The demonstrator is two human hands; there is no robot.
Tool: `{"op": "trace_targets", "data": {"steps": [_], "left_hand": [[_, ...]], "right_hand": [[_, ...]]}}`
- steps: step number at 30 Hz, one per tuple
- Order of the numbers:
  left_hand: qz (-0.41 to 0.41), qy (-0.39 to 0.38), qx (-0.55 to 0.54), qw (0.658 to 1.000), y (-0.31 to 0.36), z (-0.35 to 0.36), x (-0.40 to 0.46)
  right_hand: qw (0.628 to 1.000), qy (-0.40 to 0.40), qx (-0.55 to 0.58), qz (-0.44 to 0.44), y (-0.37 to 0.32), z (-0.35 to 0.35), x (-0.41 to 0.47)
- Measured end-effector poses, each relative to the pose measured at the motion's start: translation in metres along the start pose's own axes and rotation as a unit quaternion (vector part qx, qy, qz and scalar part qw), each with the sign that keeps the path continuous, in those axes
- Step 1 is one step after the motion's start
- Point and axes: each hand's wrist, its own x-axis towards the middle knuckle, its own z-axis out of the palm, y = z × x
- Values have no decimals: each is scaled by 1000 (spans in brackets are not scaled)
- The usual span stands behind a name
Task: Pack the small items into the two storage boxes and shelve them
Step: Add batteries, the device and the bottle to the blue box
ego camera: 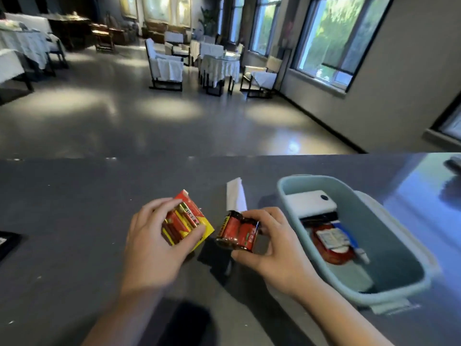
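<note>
My left hand (152, 243) grips a red and yellow pack of slim batteries (187, 219) just above the grey table. My right hand (272, 248) holds a shrink-wrapped pair of fat red batteries (237, 232) beside it, left of a pale teal storage box (399, 248). The box stands open on the table's right side. Inside it lie a white power bank (309, 203), a black item under that and a red and blue packet (331, 243). Only one box is clearly seen.
A folded white paper (235, 196) lies on the grey table (62, 208) behind my right hand. A dark flat object (7, 242) sits at the left edge. Another dark thing (454, 162) lies at the far right. Beyond the table are chairs and covered tables.
</note>
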Motion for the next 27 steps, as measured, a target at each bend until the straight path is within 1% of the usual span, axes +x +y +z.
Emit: {"op": "trace_targets", "data": {"steps": [3,8,10,13,17,20,23,27], "left_hand": [[24,-6,-42,999,51,31,-9],[25,-37,-86,995,107,92,-30],[21,-39,-91,995,119,112,-38],[26,-27,-85,996,131,136,-43],[14,4,-77,997,140,152,-43],[-3,22,-60,998,142,159,-42],[-16,35,-56,998,143,164,-41],[-22,49,-54,997,140,167,-38]], "right_hand": [[999,26,-20,4,20,-56,-24],[996,48,-62,33,79,-131,-50],[994,37,-88,51,105,-154,-56],[990,-10,-124,67,135,-174,-56],[984,-95,-145,43,154,-180,-32],[973,-154,-172,21,159,-164,0],[949,-214,-229,-16,164,-136,25],[912,-233,-329,-83,173,-111,40]]}}
